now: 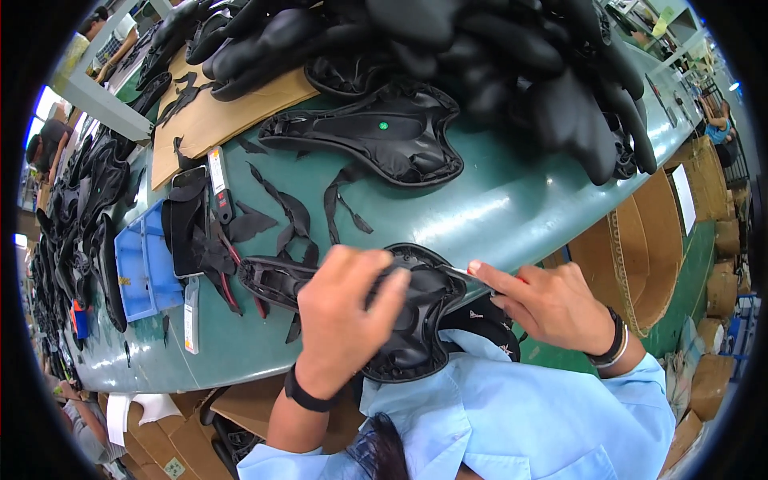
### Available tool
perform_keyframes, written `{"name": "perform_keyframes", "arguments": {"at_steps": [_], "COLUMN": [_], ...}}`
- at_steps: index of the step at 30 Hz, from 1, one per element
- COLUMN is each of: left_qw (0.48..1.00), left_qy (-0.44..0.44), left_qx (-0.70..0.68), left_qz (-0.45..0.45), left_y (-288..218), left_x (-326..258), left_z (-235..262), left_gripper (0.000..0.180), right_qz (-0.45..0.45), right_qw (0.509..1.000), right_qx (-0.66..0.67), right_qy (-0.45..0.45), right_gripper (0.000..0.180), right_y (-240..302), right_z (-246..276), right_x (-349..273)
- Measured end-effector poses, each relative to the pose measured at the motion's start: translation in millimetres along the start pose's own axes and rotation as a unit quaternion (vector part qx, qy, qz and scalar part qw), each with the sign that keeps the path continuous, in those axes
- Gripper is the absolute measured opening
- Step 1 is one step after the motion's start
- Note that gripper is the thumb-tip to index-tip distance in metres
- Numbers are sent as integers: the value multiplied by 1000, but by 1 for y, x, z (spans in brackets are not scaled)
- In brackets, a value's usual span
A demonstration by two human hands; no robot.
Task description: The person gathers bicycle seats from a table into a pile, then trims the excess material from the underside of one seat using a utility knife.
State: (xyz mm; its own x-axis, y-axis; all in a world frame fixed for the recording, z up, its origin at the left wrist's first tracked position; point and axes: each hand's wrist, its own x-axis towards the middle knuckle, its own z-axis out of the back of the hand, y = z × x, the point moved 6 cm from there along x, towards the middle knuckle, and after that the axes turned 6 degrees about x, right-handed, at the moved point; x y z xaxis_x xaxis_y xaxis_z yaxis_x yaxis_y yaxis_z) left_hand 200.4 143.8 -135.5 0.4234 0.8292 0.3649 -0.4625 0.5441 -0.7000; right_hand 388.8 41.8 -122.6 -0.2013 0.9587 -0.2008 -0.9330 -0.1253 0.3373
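Note:
A black bicycle saddle (pixel 420 320) lies underside up at the table's near edge, against my blue shirt. My left hand (pixel 344 312) is over its middle, fingers curled and thumb bent in; what they grip, if anything, is hidden. To the right, my right hand (pixel 552 304) is closed around a thin-bladed knife (pixel 458 273), its index finger stretched along it. The blade reaches the saddle's far right rim, and a bit of red shows between the fingers. Another upturned saddle (pixel 376 132) with a green round sticker lies farther back.
Many black saddles (pixel 512 64) are heaped at the back, more along the left. Black offcut strips (pixel 288 216), a utility knife (pixel 218 188), red-handled scissors (pixel 234 260) and a blue bin (pixel 148 264) lie on the green table (pixel 472 208). Cardboard boxes (pixel 640 248) stand right.

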Motion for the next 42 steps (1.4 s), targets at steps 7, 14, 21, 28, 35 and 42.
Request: {"name": "perform_keyframes", "arguments": {"at_steps": [7,14,21,28,35,42], "left_qw": [983,774,948,880,947,943], "left_qy": [123,-149,245,120,25,31], "left_qx": [-110,-584,189,-249,-140,-162], "left_qz": [74,195,67,387,289,288], "left_y": [18,49,24,30,44,49], "left_x": [2,-5,-12,-67,-112,-107], "left_z": [-30,-7,18,43,40,38], "left_gripper": [26,38,61,49,55,57], "right_qz": [-31,-221,-151,-36,108,136], "right_qw": [998,805,702,690,928,947], "right_qx": [53,551,689,711,263,224], "right_qy": [-24,-1,-100,-130,-240,-183], "right_gripper": [64,65,43,45,50,53], "right_y": [10,28,22,11,-2,8], "right_z": [-19,-57,-91,-63,-39,-30], "right_x": [-3,-23,-14,30,6,26]}}
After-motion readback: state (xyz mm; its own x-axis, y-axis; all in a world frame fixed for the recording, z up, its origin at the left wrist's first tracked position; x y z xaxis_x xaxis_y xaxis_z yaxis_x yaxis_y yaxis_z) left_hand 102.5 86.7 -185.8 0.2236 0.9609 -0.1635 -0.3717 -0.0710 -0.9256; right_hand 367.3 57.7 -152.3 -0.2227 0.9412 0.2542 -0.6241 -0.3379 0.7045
